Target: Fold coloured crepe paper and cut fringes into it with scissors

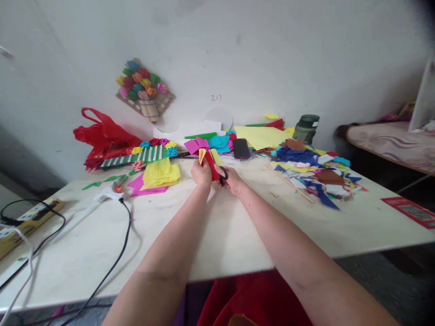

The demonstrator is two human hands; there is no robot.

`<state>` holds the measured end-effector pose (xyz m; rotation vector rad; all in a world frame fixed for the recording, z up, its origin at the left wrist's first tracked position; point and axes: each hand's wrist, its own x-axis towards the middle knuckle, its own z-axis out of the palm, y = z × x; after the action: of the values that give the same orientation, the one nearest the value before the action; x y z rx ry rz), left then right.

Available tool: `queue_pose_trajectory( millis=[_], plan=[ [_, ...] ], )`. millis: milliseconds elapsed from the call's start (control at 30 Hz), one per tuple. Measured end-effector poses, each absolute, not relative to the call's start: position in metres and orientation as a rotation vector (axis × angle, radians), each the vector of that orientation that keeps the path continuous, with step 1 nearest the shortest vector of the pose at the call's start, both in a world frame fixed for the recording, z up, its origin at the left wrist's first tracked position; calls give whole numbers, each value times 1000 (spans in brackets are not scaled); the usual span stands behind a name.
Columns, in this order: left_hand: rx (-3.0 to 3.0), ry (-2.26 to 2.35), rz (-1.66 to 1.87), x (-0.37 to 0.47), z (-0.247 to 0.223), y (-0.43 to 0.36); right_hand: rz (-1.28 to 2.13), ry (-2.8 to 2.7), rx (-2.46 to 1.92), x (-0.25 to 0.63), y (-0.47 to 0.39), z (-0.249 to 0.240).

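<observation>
Over the middle of the table, my left hand [201, 174] is closed on a red sheet of paper [211, 166] with yellow paper [202, 155] beside it. My right hand [233, 180] grips the black handles of a pair of scissors [223, 174], whose blades lie up against the paper and are mostly hidden. To the left of my hands rests a stack of yellow paper squares [161, 173] on magenta sheets [149, 190]. Just behind them are more magenta squares [197, 145], blue squares [219, 143] and a dark phone [241, 148].
A hot glue gun [110, 192] with a black cord lies at left, near a power strip [29, 222]. Paper flowers [154, 144] and a red plastic bag [105, 136] sit behind. Paper scraps [316, 167], a wooden stick [290, 182] and a green bottle [306, 128] occupy the right.
</observation>
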<state>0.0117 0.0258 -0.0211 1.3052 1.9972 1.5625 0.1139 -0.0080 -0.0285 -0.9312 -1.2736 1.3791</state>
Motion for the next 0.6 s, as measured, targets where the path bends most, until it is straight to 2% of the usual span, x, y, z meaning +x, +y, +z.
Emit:
queue_pose_trajectory(
  millis=[600],
  plan=[
    [1334, 2038, 1559, 9, -22, 27, 1407, -1298, -913, 116, -5, -33]
  ],
)
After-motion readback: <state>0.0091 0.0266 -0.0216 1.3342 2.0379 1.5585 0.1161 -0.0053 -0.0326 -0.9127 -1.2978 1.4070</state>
